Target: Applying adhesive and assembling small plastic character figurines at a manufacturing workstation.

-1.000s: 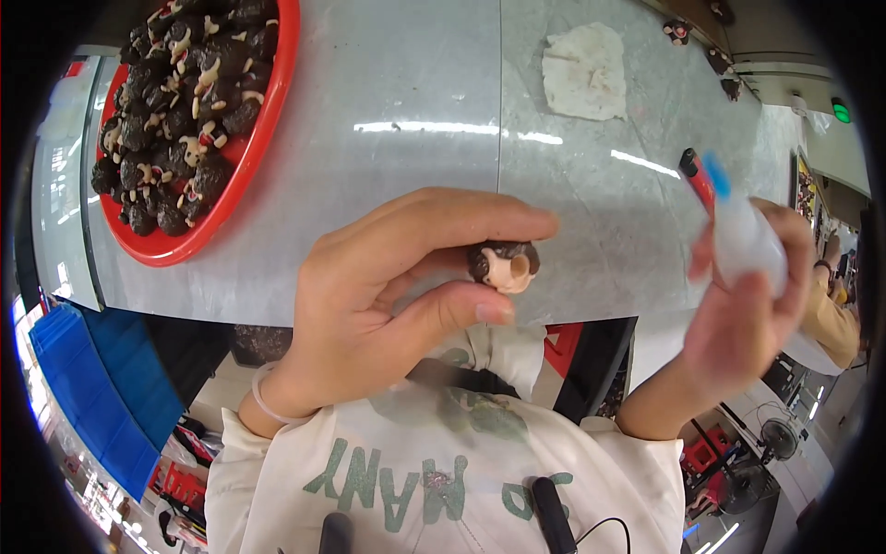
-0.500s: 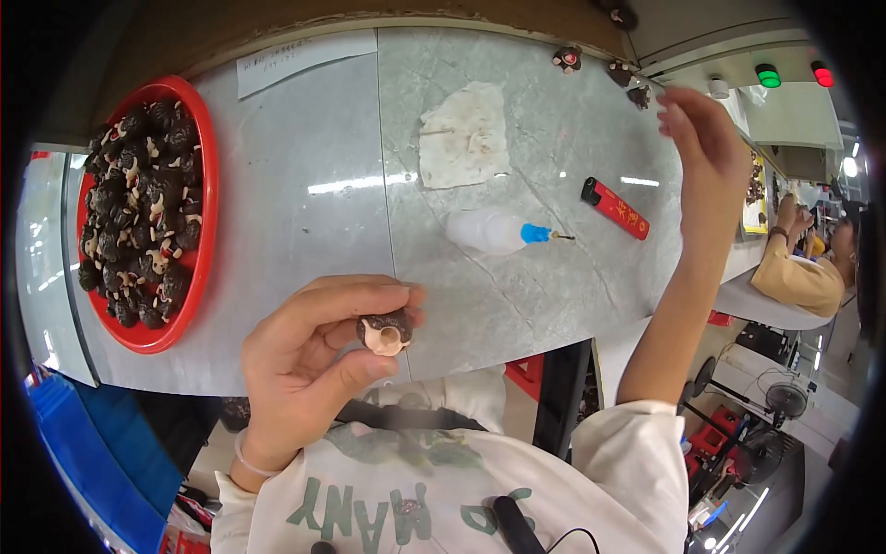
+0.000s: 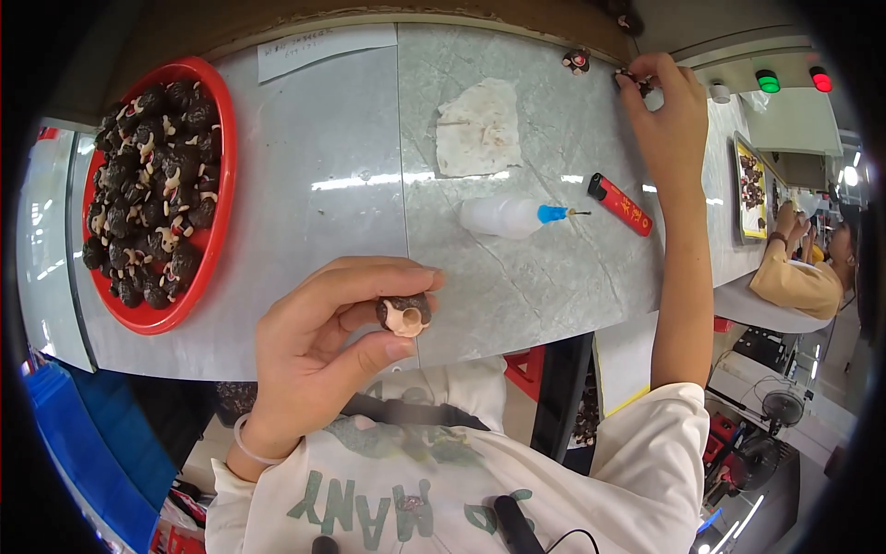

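My left hand (image 3: pixel 323 346) pinches a small dark brown and cream figurine (image 3: pixel 403 313) between thumb and fingers, held over the near edge of the grey table (image 3: pixel 341 203). My right hand (image 3: pixel 666 102) is stretched to the far right corner of the table, fingers closed on another small dark piece (image 3: pixel 637 81). A similar little piece (image 3: pixel 577 61) sits just left of it. A white squeeze bottle with a blue nozzle (image 3: pixel 512 216) lies on its side in the middle, untouched.
A red round tray (image 3: pixel 220 198) piled with several dark figurines sits at the left. A crumpled white cloth (image 3: pixel 477 127), a red lighter (image 3: pixel 621 204) and a paper slip (image 3: pixel 325 46) lie on the table. Another person (image 3: pixel 803 272) sits at the right.
My right hand let go of the squeeze bottle, which now lies on the table, and reached out to the far right corner. My left hand kept the figurine, lowering slightly.
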`<state>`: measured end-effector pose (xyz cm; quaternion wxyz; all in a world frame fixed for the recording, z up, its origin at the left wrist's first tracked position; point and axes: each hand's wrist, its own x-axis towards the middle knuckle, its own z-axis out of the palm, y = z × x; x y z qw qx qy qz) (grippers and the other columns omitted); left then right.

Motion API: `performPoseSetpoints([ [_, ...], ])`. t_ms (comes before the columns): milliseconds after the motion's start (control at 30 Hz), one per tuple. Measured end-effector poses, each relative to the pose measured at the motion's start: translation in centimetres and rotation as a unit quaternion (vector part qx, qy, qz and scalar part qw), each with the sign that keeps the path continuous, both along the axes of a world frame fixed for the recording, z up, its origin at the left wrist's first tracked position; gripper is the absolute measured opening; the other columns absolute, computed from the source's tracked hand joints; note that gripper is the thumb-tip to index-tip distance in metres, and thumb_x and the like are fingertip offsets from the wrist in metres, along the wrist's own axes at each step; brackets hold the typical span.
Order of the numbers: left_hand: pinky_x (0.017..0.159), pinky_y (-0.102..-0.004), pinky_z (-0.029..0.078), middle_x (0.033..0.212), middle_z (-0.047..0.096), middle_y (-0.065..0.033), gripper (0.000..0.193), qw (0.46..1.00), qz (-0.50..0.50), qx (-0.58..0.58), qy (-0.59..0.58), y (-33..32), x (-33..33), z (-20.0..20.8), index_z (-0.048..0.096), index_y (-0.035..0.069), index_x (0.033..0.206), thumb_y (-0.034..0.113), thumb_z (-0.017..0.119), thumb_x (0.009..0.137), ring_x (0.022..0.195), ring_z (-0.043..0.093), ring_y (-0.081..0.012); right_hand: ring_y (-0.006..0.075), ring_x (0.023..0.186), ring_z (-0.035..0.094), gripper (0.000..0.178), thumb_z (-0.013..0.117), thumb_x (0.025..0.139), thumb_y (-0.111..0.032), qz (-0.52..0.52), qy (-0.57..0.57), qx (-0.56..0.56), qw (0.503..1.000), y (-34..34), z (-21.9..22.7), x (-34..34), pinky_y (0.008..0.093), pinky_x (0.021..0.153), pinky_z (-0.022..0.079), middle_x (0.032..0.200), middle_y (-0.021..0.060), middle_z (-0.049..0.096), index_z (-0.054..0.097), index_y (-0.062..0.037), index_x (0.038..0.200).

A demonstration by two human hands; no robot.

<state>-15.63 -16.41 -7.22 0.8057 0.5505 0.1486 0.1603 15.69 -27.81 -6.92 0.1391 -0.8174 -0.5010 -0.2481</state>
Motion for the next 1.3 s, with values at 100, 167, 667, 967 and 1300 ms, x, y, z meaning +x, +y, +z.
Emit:
performPoseSetpoints([
  [100, 0.078, -0.0277, 0.046, 0.107, 0.053, -0.0159, 0.033, 1.000, -0.007, 0.008, -0.006, 0.1, -0.1, -0.1, 0.052, -0.007, 0.108, -0.006, 0.059, 0.075, 0.091, 0.056, -0.0194, 0.0175, 0.068, 0.054, 0.012, 0.062, 0.073, -0.008, 0.054, 0.039, 0.026, 0.997, -0.3, 0.2, -0.8, 0.0291, 0.061, 0.042, 0.074, 0.0057, 0.058, 0.058, -0.0029, 0.084],
  [167, 0.078, -0.0274, 0.047, 0.107, 0.053, -0.0153, 0.033, 1.000, -0.011, 0.023, -0.014, 0.0, -0.1, -0.2, 0.052, -0.007, 0.108, -0.006, 0.059, 0.076, 0.091, 0.055, -0.0184, 0.0156, 0.066, 0.055, 0.012, 0.061, 0.073, -0.004, 0.048, 0.169, 0.004, 0.984, -0.5, 0.8, -1.8, 0.0253, 0.061, 0.042, 0.075, 0.0054, 0.058, 0.059, -0.0021, 0.084],
  [667, 0.081, -0.0264, 0.046, 0.107, 0.054, -0.0173, 0.036, 0.995, -0.007, -0.087, -0.051, 0.4, -0.5, -0.3, 0.049, -0.009, 0.109, -0.002, 0.061, 0.075, 0.093, 0.055, -0.0173, 0.0185, 0.093, 0.051, 0.035, 0.057, 0.074, -0.001, 0.087, 0.604, 0.227, 0.759, -5.0, 2.2, -8.1, 0.0279, 0.078, 0.042, 0.106, 0.0119, 0.051, 0.050, 0.0042, 0.108],
  [967, 0.068, -0.0277, 0.052, 0.098, 0.057, -0.0198, 0.053, 0.994, 0.034, -0.097, 0.022, 0.1, 0.0, 0.0, 0.050, -0.006, 0.102, 0.025, 0.075, 0.066, 0.079, 0.061, -0.0207, 0.0206, 0.083, 0.054, 0.037, 0.071, 0.068, -0.012, 0.271, 0.730, 0.185, 0.599, -4.4, 2.1, -14.1, 0.0239, 0.067, 0.045, 0.103, 0.0207, 0.048, 0.050, 0.0025, 0.096],
  [1300, 0.070, -0.0265, 0.050, 0.084, 0.058, -0.0131, 0.048, 0.998, 0.064, -0.017, 0.008, 0.0, -0.3, -0.7, 0.056, -0.006, 0.095, 0.017, 0.078, 0.059, 0.081, 0.059, -0.0196, 0.0233, 0.066, 0.060, 0.038, 0.076, 0.056, 0.001, 0.354, 0.409, 0.112, 0.833, -0.7, 1.9, -17.3, 0.0257, 0.057, 0.049, 0.085, 0.0238, 0.058, 0.054, 0.0080, 0.087],
])
